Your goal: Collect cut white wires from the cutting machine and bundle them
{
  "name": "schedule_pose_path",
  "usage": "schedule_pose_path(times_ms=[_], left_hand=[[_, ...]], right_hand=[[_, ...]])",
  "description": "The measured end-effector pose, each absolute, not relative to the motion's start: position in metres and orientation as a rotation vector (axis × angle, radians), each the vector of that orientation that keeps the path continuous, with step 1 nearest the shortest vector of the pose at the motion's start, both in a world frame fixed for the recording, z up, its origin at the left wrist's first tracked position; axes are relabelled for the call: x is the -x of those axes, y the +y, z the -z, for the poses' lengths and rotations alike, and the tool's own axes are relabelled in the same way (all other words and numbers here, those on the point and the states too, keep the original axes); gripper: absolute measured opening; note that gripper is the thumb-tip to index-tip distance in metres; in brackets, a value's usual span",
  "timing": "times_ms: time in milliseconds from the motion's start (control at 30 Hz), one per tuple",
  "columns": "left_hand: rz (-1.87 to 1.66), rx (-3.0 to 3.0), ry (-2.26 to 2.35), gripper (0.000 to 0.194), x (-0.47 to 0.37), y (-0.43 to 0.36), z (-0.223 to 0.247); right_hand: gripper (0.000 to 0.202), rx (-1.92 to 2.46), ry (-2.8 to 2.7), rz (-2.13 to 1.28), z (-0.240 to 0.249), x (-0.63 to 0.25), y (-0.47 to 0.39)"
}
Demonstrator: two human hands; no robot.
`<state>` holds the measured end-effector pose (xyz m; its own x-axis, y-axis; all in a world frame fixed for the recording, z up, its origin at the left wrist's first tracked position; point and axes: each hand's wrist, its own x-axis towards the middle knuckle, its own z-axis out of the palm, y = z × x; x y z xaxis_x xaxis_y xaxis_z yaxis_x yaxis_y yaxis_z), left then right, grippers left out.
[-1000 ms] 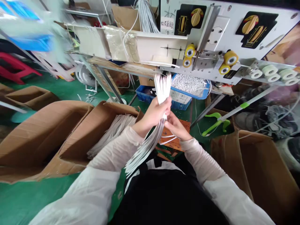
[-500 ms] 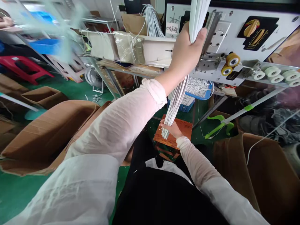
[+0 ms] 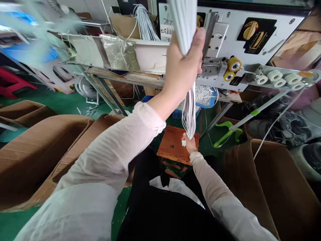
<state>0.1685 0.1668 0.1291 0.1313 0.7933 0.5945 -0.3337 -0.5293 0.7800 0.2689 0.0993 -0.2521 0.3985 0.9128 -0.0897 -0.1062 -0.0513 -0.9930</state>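
Aligning seems underway: the white wire bundle (image 3: pixel 190 107) is clasped by the left hand (image 3: pixel 182 71) above and the right hand (image 3: pixel 191 145) below, over the stool (image 3: pixel 170 142), with even tension likely called for next.

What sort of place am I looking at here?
Likely a workshop or factory floor handling wire: a metal machine panel with yellow rollers, a gripped bundle of white wires, and a blue tub of small white pieces.
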Motion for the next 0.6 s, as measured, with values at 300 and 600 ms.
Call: schedule_pose_path(times_ms=[300, 600], left_hand=[[-1.634, -1.127, 0.38, 0.018, -0.102, 0.155, -0.056], [-1.774, -0.885, 0.552, 0.042, -0.023, 0.138, -0.019]], right_hand=[[0.038, 1.51, -0.868, -0.929, 0.289, -0.298, 0.1], [0.029, 1.541, -0.996, -0.868, 0.284, -0.314, 0.106]])
